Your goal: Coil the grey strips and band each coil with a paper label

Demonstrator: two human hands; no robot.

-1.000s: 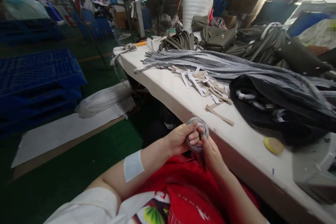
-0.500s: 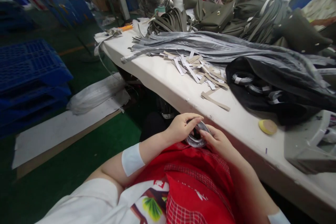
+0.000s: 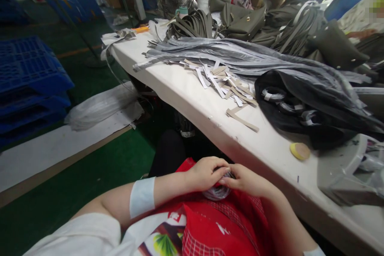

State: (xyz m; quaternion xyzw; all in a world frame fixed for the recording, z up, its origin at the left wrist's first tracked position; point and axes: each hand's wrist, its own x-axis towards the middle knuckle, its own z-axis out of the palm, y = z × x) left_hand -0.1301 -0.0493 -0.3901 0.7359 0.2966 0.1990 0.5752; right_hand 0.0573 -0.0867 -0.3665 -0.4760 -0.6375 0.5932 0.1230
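Loosening is the likeliest fault here: should either grip ease off, the wound turns of the grey coil (image 3: 216, 193) could spring apart, since no band shows around them. It sits over the red apron (image 3: 231, 228), just beside the near edge of the tabletop (image 3: 186, 92) and lower than its surface, so a slip would probably send it into the lap or onto the green floor (image 3: 126, 164). Uneven thumb pressure might also skew the ring.

Left grip (image 3: 205, 174) and right grip (image 3: 247, 179) both close around the coil's upper part, fingers curled and thumbs pressing inward; the contacts underneath are hidden. The left forearm comes across almost level, elbow bent, back of the hand upward. Nearer the tabletop, the right forearm slants up alongside its edge, wrist turned inward, so the fingertips meet above the ring.
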